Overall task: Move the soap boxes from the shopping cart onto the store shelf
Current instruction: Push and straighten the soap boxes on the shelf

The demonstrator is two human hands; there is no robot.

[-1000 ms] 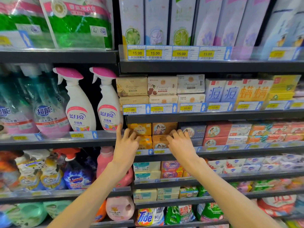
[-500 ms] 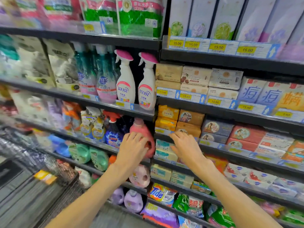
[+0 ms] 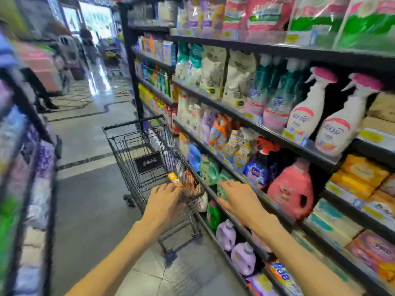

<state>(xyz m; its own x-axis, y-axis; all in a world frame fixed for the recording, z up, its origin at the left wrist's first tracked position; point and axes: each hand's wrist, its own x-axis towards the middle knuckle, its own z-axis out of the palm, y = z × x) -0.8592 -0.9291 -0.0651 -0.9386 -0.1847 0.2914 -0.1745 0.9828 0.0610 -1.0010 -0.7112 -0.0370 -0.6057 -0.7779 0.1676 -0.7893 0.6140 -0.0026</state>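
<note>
Reaching into the shopping cart (image 3: 149, 159), the left hand (image 3: 165, 202) is hovering loosely spread, holding nothing, near the orange soap box (image 3: 174, 178), probably light, stiff cardboard best gripped across its long sides.

Tiled aisle floor (image 3: 89, 129), grey and cream with dark inlay lines, glossy toward 12 o'clock. Dark metal shelving (image 3: 256, 124) stocked with detergents from 1 to 5 o'clock. Blurred racks (image 3: 25, 167) at 9 o'clock. Bright daylight from doorway (image 3: 96, 20) at 11 o'clock.
</note>
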